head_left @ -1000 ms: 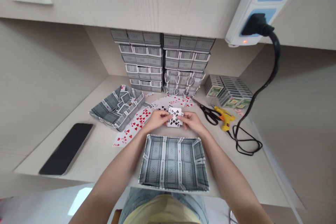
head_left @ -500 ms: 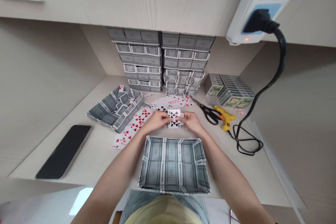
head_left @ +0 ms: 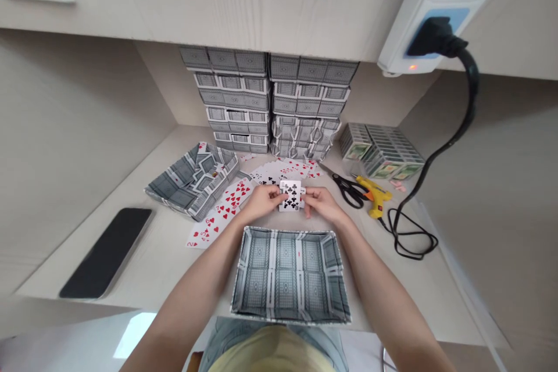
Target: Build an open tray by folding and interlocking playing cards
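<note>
My left hand [head_left: 263, 201] pinches the left edge of a ten of clubs playing card [head_left: 291, 195], held face up just beyond the box. At its right edge, my right hand [head_left: 325, 203] is closed on a second playing card [head_left: 303, 190], which shows as a narrow strip behind the ten; most of it is hidden. Between my forearms stands an open box made of playing cards [head_left: 285, 273], grey backs showing inside. Loose heart cards [head_left: 218, 218] lie fanned left of my left hand, and more cards [head_left: 296, 168] lie spread beyond both hands.
A tilted card-built tray [head_left: 174, 189] holds folded card pieces at left, near a black phone [head_left: 107, 253]. Stacked card boxes [head_left: 235, 99] stand at the back. Scissors [head_left: 349, 189], a yellow glue gun [head_left: 377, 197] and card packs [head_left: 387, 151] are at right. A cable [head_left: 453, 139] hangs from a power strip [head_left: 436, 17].
My right thumb has slid rightward off the face of the ten of clubs to its right edge, and a finger now shows below it. My left hand keeps its pinch.
</note>
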Tool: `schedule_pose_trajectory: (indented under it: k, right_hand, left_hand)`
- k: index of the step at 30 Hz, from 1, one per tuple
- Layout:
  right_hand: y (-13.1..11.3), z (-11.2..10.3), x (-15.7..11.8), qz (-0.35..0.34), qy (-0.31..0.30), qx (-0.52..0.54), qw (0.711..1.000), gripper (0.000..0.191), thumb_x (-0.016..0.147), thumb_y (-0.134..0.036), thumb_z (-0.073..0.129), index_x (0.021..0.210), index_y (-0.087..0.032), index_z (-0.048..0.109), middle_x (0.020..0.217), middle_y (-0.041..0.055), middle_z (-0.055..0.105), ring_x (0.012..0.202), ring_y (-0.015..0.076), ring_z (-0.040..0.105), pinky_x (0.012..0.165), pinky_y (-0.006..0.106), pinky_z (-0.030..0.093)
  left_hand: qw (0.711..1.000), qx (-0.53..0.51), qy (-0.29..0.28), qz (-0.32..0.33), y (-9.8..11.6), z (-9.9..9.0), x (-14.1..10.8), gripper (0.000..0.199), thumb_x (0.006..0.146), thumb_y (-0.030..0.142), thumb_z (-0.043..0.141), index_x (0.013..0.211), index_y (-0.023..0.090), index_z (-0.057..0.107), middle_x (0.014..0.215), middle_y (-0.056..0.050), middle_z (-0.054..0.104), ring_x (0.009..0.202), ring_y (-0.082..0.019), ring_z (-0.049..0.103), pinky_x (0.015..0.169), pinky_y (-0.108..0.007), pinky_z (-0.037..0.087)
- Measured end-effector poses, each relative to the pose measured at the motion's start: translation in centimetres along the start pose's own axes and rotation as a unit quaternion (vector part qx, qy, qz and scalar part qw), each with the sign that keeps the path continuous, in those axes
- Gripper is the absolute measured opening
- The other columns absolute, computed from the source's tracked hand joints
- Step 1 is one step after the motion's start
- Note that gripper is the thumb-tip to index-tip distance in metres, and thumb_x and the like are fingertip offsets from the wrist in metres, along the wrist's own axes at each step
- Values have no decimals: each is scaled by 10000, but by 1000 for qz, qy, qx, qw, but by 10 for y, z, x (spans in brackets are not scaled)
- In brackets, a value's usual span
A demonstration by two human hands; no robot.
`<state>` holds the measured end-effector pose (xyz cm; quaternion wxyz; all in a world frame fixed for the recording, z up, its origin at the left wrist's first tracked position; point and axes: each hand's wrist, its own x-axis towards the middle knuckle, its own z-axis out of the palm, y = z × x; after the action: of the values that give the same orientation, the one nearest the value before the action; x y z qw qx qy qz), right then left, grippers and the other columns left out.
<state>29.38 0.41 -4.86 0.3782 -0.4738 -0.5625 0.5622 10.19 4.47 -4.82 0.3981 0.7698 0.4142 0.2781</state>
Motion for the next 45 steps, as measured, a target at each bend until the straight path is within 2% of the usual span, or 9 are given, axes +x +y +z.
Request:
schedule_pose_trajectory:
  k: [7,12,14,18,29,45]
  right_hand:
    - [-2,2,-2,-13,31,-22,999,255,734,-388,516,630,-156,498,363,-39,520,312,80,412,396,205,278]
    - [-5,3,-3,5,45,-22,999,304,730,-411,522,818,-123,567,347,-61,474,291,76,361,380,208,232]
    - [-6,3,-4,4,52,-30,998,318,734,-418,521,835,-121,572,346,-62,464,292,75,354,383,210,232]
    - [-5,5,-9,-20,63,-41,997,277,754,-405,515,752,-133,568,355,-53,453,311,70,358,391,210,247]
    - [-4,13,-12,6,149,15,989,299,732,-394,564,853,-120,571,404,-80,387,288,33,260,325,192,175]
    - [-7,16,-9,12,150,-8,989,345,712,-441,558,861,-130,585,479,-48,459,307,40,299,325,199,224]
  left_hand:
    - [998,-23,-31,-39,0,1,-2,383,729,480,485,524,157,469,413,38,508,400,-84,464,458,-194,342]
    - [997,-14,-50,-59,-1,1,-1,411,738,523,444,564,157,512,416,37,512,407,-97,496,440,-197,328]
    - [997,2,-56,-55,-1,1,-1,433,748,530,421,567,152,532,443,28,541,415,-92,487,433,-196,306]
    - [997,37,-67,-29,1,0,-1,473,768,525,394,540,143,557,522,9,609,436,-78,449,438,-196,272]
    - [996,48,-76,-30,2,0,-2,449,799,476,384,578,150,598,557,6,636,465,-79,466,473,-195,288]
    - [996,29,-78,-30,-1,0,-2,460,790,502,374,573,150,577,536,6,616,468,-89,466,462,-201,286]
